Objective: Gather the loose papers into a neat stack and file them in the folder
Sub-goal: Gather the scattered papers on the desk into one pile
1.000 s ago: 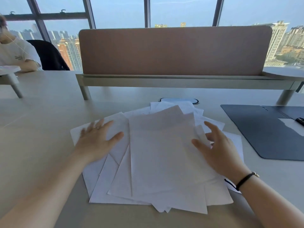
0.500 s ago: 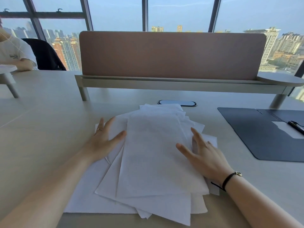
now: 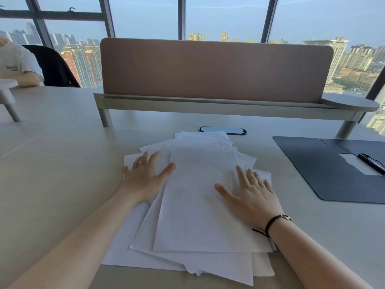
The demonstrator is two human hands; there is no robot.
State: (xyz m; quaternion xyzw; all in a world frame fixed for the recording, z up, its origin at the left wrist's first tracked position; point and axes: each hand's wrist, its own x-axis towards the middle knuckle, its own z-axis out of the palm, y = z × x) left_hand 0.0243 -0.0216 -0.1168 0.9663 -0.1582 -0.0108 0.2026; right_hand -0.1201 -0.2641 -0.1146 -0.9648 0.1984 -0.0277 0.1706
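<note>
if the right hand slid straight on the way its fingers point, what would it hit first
Likely nothing solid at first: the right hand points up-table and slightly left across the loose white paper sheets. Past their far edge comes the oval dark-rimmed cable port in the beige desk, though depth is unclear.

Pale desk (image 3: 62, 163) carries splayed papers (image 3: 204, 205) and open folder (image 3: 325, 170)

Loose white papers (image 3: 200, 205), fanned at frame centre on the table (image 3: 52, 174), left hand (image 3: 145, 178) and right hand (image 3: 252, 197) flat on them; open dark folder (image 3: 325, 174) at right edge.
</note>
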